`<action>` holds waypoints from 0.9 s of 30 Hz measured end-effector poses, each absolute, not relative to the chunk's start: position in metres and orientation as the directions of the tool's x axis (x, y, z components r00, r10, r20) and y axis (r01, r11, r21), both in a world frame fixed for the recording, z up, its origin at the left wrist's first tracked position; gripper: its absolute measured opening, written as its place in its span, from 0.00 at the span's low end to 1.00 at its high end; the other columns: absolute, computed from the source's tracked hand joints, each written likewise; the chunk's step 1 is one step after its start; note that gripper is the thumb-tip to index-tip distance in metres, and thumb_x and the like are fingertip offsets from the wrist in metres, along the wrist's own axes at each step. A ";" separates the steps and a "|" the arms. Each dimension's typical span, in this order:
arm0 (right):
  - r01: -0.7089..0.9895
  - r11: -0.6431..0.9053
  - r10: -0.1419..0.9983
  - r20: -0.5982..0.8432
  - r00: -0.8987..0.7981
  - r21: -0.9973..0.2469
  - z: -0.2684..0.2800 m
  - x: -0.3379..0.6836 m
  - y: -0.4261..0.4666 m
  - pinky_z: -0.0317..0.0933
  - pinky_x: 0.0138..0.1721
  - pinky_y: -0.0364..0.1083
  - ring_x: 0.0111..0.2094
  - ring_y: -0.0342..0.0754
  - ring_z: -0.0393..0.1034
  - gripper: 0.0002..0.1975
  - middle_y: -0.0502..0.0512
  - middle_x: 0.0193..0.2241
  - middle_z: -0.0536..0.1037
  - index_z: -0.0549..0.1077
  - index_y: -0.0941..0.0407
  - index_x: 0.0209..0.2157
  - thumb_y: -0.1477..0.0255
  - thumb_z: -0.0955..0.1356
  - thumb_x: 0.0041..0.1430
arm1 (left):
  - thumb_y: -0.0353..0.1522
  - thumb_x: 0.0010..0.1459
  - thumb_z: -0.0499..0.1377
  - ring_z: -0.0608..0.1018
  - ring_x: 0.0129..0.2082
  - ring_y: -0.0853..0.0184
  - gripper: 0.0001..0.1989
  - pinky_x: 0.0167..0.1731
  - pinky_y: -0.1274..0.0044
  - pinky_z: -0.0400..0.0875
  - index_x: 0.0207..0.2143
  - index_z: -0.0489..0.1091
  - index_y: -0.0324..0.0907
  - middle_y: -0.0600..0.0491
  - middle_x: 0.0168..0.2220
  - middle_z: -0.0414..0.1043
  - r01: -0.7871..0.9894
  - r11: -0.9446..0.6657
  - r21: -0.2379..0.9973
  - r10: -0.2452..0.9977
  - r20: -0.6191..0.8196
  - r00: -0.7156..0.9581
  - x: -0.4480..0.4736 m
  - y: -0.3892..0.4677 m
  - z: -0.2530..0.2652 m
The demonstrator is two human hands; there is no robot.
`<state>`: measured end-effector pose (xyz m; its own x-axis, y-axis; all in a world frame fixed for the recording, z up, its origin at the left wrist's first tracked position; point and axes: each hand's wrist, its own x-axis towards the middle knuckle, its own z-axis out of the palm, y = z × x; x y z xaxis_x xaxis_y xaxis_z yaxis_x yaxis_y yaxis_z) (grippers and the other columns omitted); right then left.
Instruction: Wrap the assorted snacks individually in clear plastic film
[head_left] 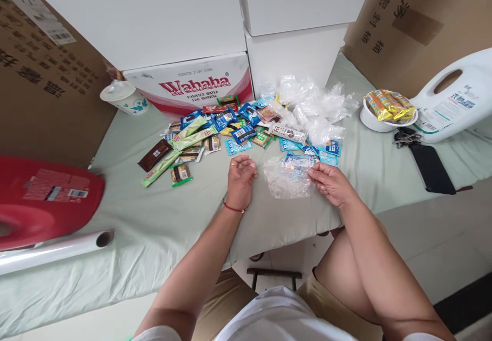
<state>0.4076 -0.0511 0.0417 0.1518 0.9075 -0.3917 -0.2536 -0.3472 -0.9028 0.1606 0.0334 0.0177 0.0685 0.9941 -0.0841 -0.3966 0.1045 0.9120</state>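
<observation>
Pinched between the thumb and fingers of my right hand (331, 183) is the edge of a crinkled clear plastic bag (288, 178), which hangs just above the table. My left hand (241, 181) is to the left of the bag, palm up, with its fingers loosely curled and a little apart; nothing shows in it. Beyond both hands lies a pile of small wrapped snacks, among them blue packets (244, 134), long green wrappers (189, 139) and a brown packet (155, 155). Light blue packets (329, 152) lie just past my right hand.
Behind the snacks are a heap of clear plastic bags (307, 102) and a Wahaha carton (192, 87). At right stand a white bowl of yellow packets (378, 124), a detergent jug (457, 100) and a black phone (432, 169). A red container (49, 197) and a film roll (57, 251) lie left.
</observation>
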 end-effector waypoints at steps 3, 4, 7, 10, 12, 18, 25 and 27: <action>-0.304 -0.332 0.898 -0.397 0.187 -0.893 0.039 0.402 -0.049 0.38 0.14 0.38 0.14 0.34 0.51 0.30 0.44 0.21 0.72 0.69 0.55 0.29 0.50 0.82 0.37 | 0.40 0.47 0.76 0.74 0.40 0.65 0.25 0.44 0.73 0.71 0.45 0.72 0.47 0.51 0.42 0.72 -0.082 -0.282 0.956 0.959 0.282 -0.019 0.165 0.013 0.026; -0.305 -0.329 0.902 -0.393 0.179 -0.894 0.040 0.399 -0.048 0.38 0.14 0.38 0.14 0.34 0.52 0.29 0.45 0.22 0.73 0.69 0.55 0.29 0.50 0.82 0.38 | 0.40 0.45 0.77 0.75 0.44 0.61 0.27 0.48 0.70 0.70 0.46 0.73 0.47 0.49 0.45 0.73 0.013 -0.385 0.923 0.922 0.384 0.050 0.168 0.004 0.030; -0.295 -0.300 0.926 -0.351 0.137 -0.907 0.042 0.393 -0.051 0.41 0.13 0.38 0.14 0.35 0.54 0.27 0.45 0.22 0.73 0.70 0.55 0.30 0.50 0.80 0.42 | 0.39 0.42 0.79 0.74 0.51 0.52 0.28 0.56 0.62 0.65 0.46 0.78 0.49 0.45 0.49 0.75 0.195 -0.557 0.807 0.811 0.479 0.336 0.182 -0.018 0.037; -0.316 -0.254 0.952 -0.294 0.084 -0.914 0.048 0.392 -0.055 0.43 0.14 0.39 0.15 0.36 0.56 0.26 0.46 0.22 0.74 0.73 0.55 0.31 0.49 0.79 0.47 | 0.38 0.54 0.72 0.75 0.43 0.55 0.10 0.52 0.63 0.66 0.40 0.82 0.51 0.47 0.39 0.78 0.233 -0.514 0.825 0.804 0.369 0.467 0.195 -0.024 0.038; -0.350 -0.221 0.966 -0.253 0.049 -0.910 0.053 0.395 -0.057 0.45 0.15 0.40 0.15 0.36 0.57 0.26 0.50 0.27 0.79 0.75 0.56 0.35 0.47 0.77 0.51 | 0.39 0.60 0.68 0.74 0.35 0.60 0.05 0.44 0.67 0.68 0.37 0.82 0.50 0.50 0.32 0.78 0.182 -0.375 0.909 0.866 0.273 0.419 0.198 -0.019 0.034; -0.260 -0.092 0.993 -0.109 0.051 -0.961 0.051 0.399 -0.057 0.55 0.23 0.41 0.22 0.38 0.61 0.22 0.56 0.41 0.84 0.76 0.54 0.43 0.53 0.76 0.56 | 0.47 0.53 0.73 0.71 0.25 0.71 0.17 0.30 0.78 0.64 0.35 0.78 0.44 0.56 0.27 0.76 -0.144 0.082 0.986 0.968 -0.045 0.246 0.201 0.004 0.012; 0.012 -0.010 1.000 -0.010 0.028 -1.000 0.024 0.381 -0.048 0.58 0.29 0.42 0.24 0.38 0.60 0.17 0.49 0.36 0.78 0.77 0.53 0.46 0.65 0.75 0.56 | 0.46 0.52 0.74 0.71 0.26 0.73 0.19 0.29 0.80 0.64 0.34 0.75 0.43 0.58 0.27 0.74 -0.183 0.131 0.974 0.940 -0.064 0.335 0.203 0.004 0.004; 0.020 0.008 0.998 0.009 0.054 -1.000 0.023 0.382 -0.048 0.59 0.31 0.42 0.27 0.40 0.62 0.12 0.49 0.35 0.77 0.78 0.54 0.42 0.65 0.74 0.57 | 0.46 0.52 0.74 0.70 0.25 0.73 0.19 0.28 0.81 0.64 0.34 0.74 0.44 0.58 0.26 0.73 -0.225 0.138 0.965 0.954 -0.068 0.293 0.200 0.006 0.008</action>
<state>0.3824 -0.0477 0.0231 0.0542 0.9985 0.0094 0.0204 0.0083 -0.9998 0.1998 0.0059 0.0076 0.2928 0.9538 -0.0680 -0.2249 0.1379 0.9646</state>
